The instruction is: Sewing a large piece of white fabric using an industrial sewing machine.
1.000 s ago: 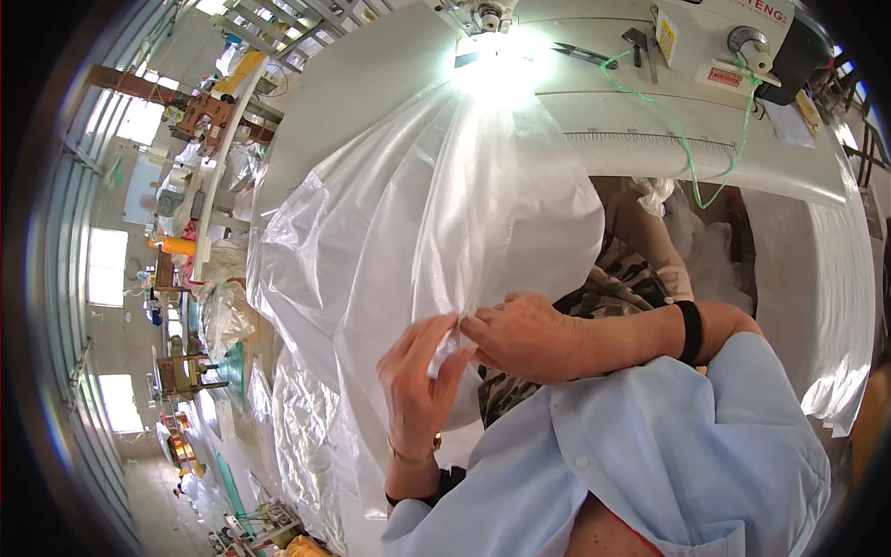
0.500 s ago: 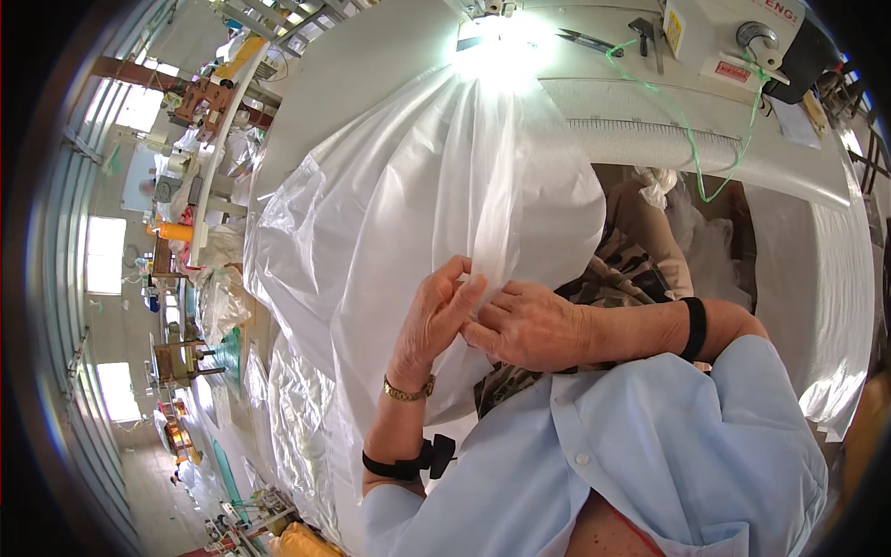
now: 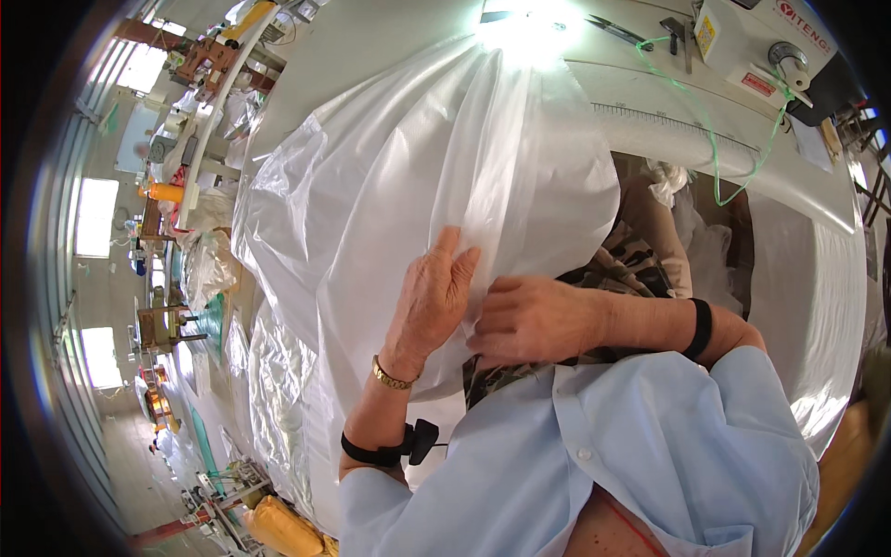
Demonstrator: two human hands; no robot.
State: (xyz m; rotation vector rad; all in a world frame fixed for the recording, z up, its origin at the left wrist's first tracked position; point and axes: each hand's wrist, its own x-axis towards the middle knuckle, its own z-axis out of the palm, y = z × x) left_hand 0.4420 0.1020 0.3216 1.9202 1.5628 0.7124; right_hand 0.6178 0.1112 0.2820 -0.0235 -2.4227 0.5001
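Note:
A large translucent white plastic sheet (image 3: 380, 195) spreads over my lap, its folds gathering toward a bright light at the top of the table. My left hand (image 3: 429, 302) lies on it with the index finger stretched along a fold and the thumb apart. Slightly blurred, my right hand (image 3: 534, 320) is at the sheet's near part, just right of the left hand. Its fingers are curled against the plastic, with their tips partly hidden. A gold-coloured watch (image 3: 394, 374) is on my left wrist, and black bands circle both forearms.
The pale sewing table (image 3: 371, 56) carries scissors (image 3: 617, 32), a small hammer (image 3: 673, 30) and a printed ruler (image 3: 673, 123). A white machine (image 3: 761, 51) stands at the top right, with green string (image 3: 710, 139) hanging by it. More plastic film (image 3: 278, 399) lies at my left.
My hands have moved apart, where they were together at one fold. The left hand has shifted slightly left, its index finger straighter. The view has also shifted a little.

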